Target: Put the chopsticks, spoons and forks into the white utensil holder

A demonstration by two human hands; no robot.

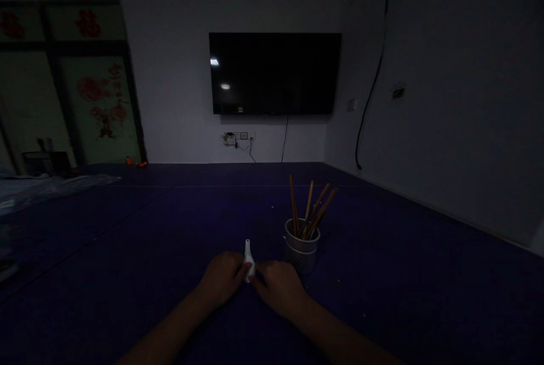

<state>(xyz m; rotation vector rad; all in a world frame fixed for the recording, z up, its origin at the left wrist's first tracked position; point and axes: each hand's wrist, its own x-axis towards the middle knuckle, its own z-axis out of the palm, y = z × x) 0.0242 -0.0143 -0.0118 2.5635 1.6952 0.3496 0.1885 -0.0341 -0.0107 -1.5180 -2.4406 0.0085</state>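
Note:
A small white object (248,257), shaped like a spoon or a narrow bottle, stands up between my two hands on a dark blue surface. My left hand (223,278) is curled round its left side with closed fingers. My right hand (278,285) meets it from the right, fingertips pressed against its lower part. Just right of my right hand stands a metal cup (301,250) holding several wooden chopsticks (312,210) that fan upward. The room is dim, so the white object's exact form is unclear.
The dark blue surface (382,297) stretches to the white walls. A black wall screen (275,73) hangs ahead above sockets with cables. A window with red paper cuttings (97,93) is at left, with crumpled plastic sheeting (46,186) below it.

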